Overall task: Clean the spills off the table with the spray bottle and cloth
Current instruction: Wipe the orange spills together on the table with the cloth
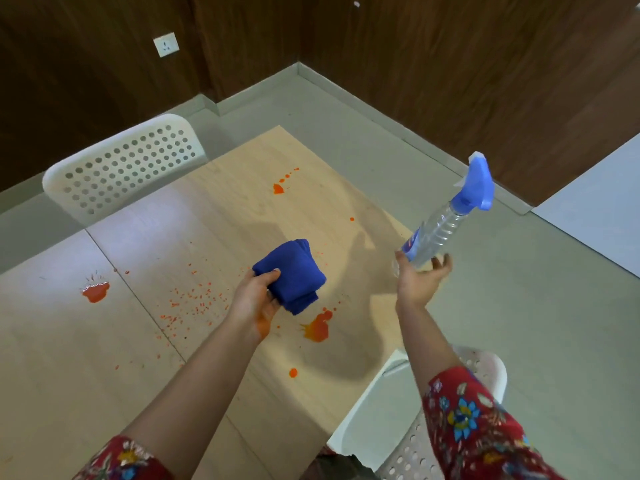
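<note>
Left hand (256,299) grips the cloth (294,271); right hand (417,282) loosely clasps the bottle (441,228) by its base, its blue label (412,244), just above that hand, unreadable.

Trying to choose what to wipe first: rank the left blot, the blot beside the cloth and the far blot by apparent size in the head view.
1. cloth-side blot and left blot: look alike, not ranked.
2. far blot: clearly smallest, though farther from the camera.

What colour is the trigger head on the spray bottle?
Blue. The trigger head tops a clear spray bottle, seen in the head view.
</note>
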